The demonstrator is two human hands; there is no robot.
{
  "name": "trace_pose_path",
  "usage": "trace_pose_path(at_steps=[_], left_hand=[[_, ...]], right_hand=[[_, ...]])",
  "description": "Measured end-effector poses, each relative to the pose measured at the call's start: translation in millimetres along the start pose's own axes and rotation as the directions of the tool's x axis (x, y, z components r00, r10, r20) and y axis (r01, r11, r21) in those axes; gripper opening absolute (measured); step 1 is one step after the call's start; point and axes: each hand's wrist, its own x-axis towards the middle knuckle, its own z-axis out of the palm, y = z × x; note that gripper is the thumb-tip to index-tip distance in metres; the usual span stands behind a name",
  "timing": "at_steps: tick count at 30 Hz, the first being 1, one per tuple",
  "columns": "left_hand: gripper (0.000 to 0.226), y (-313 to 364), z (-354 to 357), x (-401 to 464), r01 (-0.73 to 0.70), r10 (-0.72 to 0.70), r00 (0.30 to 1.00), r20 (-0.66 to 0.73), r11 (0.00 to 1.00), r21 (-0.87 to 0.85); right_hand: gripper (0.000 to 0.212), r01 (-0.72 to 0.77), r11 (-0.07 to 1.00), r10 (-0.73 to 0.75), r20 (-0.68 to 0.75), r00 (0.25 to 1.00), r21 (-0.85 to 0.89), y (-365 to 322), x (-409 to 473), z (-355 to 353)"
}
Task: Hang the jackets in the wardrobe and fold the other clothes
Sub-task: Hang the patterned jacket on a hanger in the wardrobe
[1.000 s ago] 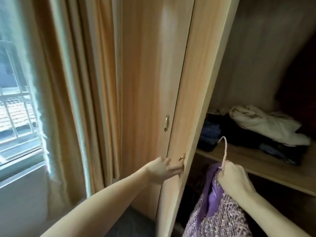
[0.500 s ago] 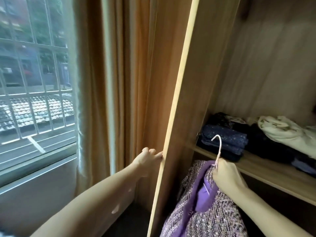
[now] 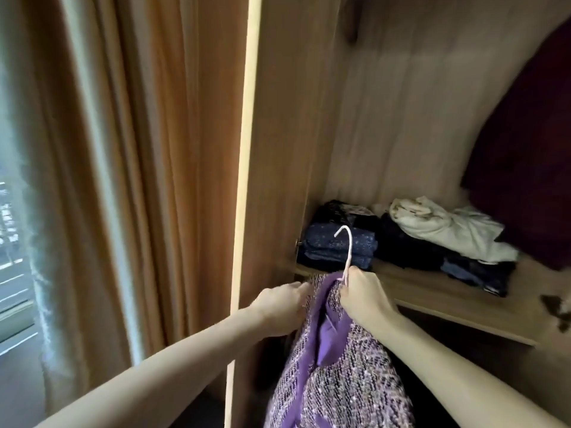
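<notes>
A purple tweed jacket (image 3: 346, 378) with a purple lining hangs on a white hanger (image 3: 347, 242) in front of the open wardrobe. My right hand (image 3: 364, 296) grips the hanger's neck at the collar, with the hook sticking up above it. My left hand (image 3: 282, 304) holds the jacket's left shoulder edge, next to the open wardrobe door (image 3: 244, 180). The lower part of the jacket runs out of the frame.
A wooden shelf (image 3: 457, 299) inside the wardrobe carries folded dark blue clothes (image 3: 336, 247), dark garments and a crumpled white garment (image 3: 448, 228). A dark red garment (image 3: 531, 149) hangs at the right. Orange curtains (image 3: 148, 180) and a window lie to the left.
My left hand has let go of the wardrobe door's edge and moved right onto the jacket's shoulder. The door stands fully open, and the view has shifted right.
</notes>
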Motion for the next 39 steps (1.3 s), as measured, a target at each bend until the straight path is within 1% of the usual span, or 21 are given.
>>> trace_pose_path(at_steps=[4, 6, 7, 9, 11, 13, 15, 18, 20, 22, 24, 25, 26, 28, 29, 30, 31, 34, 35, 38, 39], left_hand=[[0.048, 22.3, 4.3, 61.0, 0.046, -0.062, 0.996, -0.071, 0.976, -0.211], [0.060, 45.4, 2.0, 95.7, -0.011, -0.019, 0.994, -0.110, 0.965, -0.263], [0.062, 60.2, -1.6, 112.0, -0.064, 0.027, 0.989, -0.149, 0.966, -0.250], [0.056, 91.3, -8.8, 144.7, -0.177, 0.133, 0.963, -0.234, 0.968, -0.178], [0.046, 122.3, -19.8, 175.2, -0.218, 0.183, 0.924, -0.335, 0.973, -0.070], [0.039, 146.9, -29.6, 205.8, -0.244, 0.267, 0.837, -0.478, 0.964, 0.111], [0.022, 168.9, -36.8, 231.9, -0.298, 0.389, 0.733, -0.557, 0.921, 0.252], [0.018, 201.3, -49.1, 263.8, -0.334, 0.504, 0.663, -0.554, 0.861, 0.383], [0.022, 220.2, -60.8, 285.2, -0.377, 0.589, 0.611, -0.530, 0.804, 0.459], [0.019, 236.6, -74.9, 309.7, -0.425, 0.681, 0.537, -0.498, 0.728, 0.538], [0.022, 249.7, -88.6, 336.3, -0.439, 0.765, 0.453, -0.458, 0.638, 0.632], [0.024, 255.0, -95.3, 349.7, -0.431, 0.793, 0.419, -0.443, 0.603, 0.671], [0.026, 260.2, -101.6, 363.8, -0.414, 0.807, 0.402, -0.433, 0.582, 0.700], [0.018, 270.7, -113.9, 387.9, -0.369, 0.826, 0.393, -0.404, 0.544, 0.754], [0.015, 276.7, -118.8, 399.5, -0.351, 0.833, 0.396, -0.385, 0.525, 0.775], [0.015, 281.7, -123.6, 409.2, -0.336, 0.838, 0.403, -0.369, 0.510, 0.792], [0.014, 285.7, -128.9, 418.7, -0.326, 0.837, 0.412, -0.359, 0.504, 0.800], [0.011, 291.2, -145.8, 452.3, -0.286, 0.819, 0.433, -0.375, 0.520, 0.805], [0.011, 291.5, -150.0, 466.2, -0.270, 0.812, 0.436, -0.388, 0.530, 0.804], [0.021, 294.5, -162.6, 507.8, -0.218, 0.783, 0.454, -0.425, 0.561, 0.799], [0.026, 296.8, -168.4, 521.2, -0.207, 0.762, 0.478, -0.436, 0.580, 0.788]], right_hand=[[0.005, 0.023, 0.999, -0.026, -0.074, 0.997, -0.041, 26.6, 0.9, -46.5], [0.007, 0.026, 0.996, -0.036, -0.117, 0.992, -0.085, 39.6, 2.4, -73.7], [0.009, 0.033, 0.994, -0.048, -0.145, 0.988, -0.106, 45.5, 4.0, -87.9], [0.006, 0.045, 0.988, -0.074, -0.198, 0.977, -0.150, 58.3, 8.7, -115.7], [0.004, 0.055, 0.983, -0.096, -0.238, 0.967, -0.176, 74.4, 13.4, -142.7], [0.007, 0.038, 0.969, -0.106, -0.275, 0.956, -0.244, 92.6, 17.7, -166.2], [0.013, -0.009, 0.971, -0.075, -0.342, 0.937, -0.238, 113.5, 23.0, -184.7], [0.016, -0.098, 0.971, 0.011, -0.367, 0.930, -0.220, 144.4, 33.0, -207.9], [0.017, -0.114, 0.969, 0.021, -0.386, 0.922, -0.220, 164.9, 39.7, -223.2], [0.016, -0.111, 0.969, 0.012, -0.407, 0.913, -0.221, 185.2, 46.4, -236.9], [0.018, -0.101, 0.977, 0.023, -0.378, 0.925, -0.187, 204.3, 54.9, -249.3], [0.024, -0.101, 0.980, 0.034, -0.360, 0.932, -0.171, 212.8, 60.8, -254.4], [0.037, -0.101, 0.979, 0.035, -0.346, 0.938, -0.174, 221.5, 68.2, -259.9], [0.065, -0.110, 0.959, 0.015, -0.339, 0.941, -0.263, 235.5, 84.8, -271.6], [0.072, -0.132, 0.936, 0.011, -0.346, 0.938, -0.327, 241.4, 94.0, -277.3], [0.073, -0.160, 0.908, 0.009, -0.364, 0.931, -0.387, 247.1, 104.1, -282.4], [0.067, -0.186, 0.881, 0.000, -0.392, 0.920, -0.436, 253.2, 115.0, -287.5], [0.025, -0.231, 0.838, -0.043, -0.481, 0.876, -0.495, 269.2, 146.7, -303.1], [0.018, -0.238, 0.828, -0.063, -0.506, 0.860, -0.507, 272.5, 156.6, -307.1], [0.019, -0.265, 0.779, -0.140, -0.570, 0.810, -0.568, 285.7, 192.8, -317.9], [0.021, -0.279, 0.760, -0.168, -0.592, 0.788, -0.587, 290.4, 206.0, -321.2]])
